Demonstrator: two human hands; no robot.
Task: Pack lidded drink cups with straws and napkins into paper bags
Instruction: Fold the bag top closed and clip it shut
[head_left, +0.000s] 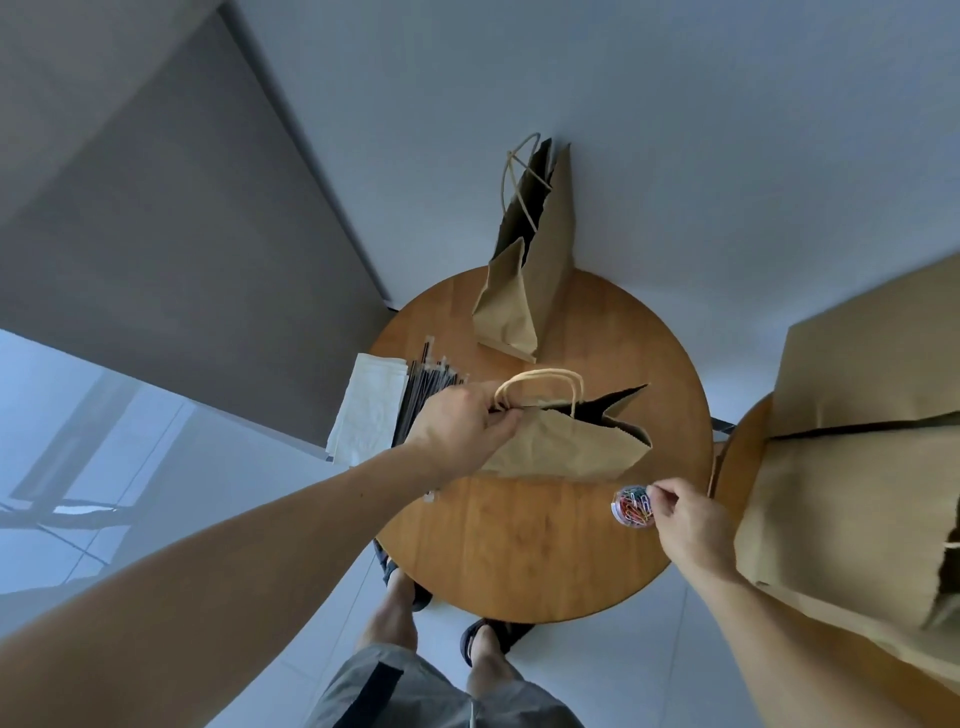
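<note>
**Bag held at one end, clips waiting at the other**

A person stands over a round tabletop (519, 551) with a brown paper bag (561, 447) at its middle. The bag's top edge runs left to right across the view. The left hand (465, 431) pinches that edge at its left end, right by the twisted-paper handles (540, 384), and keeps that end pressed flat. The right end of the mouth gapes dark and open.

The right hand (685, 525) sits nearer the person, below the bag's right corner. Its fingers are bunched over a small clear tub of coloured clips (631, 506). Whether they have a clip between them cannot be told.

The tub lies near the bag but apart from it. The gaping end is the end closer to the right hand, so any fastening of the mouth looks like work for that hand, reaching up and away from the body while the left steadies the bag.

White napkins (366, 410) and a row of dark straws (423, 395) lie side by side at the tabletop's left rim, partly behind the left wrist. A second bag (540, 260) stands upright at the far rim. More bags (857, 467) crowd a neighbouring table (737, 467) on the right. No cup is in sight, and what the bag holds cannot be seen.
</note>
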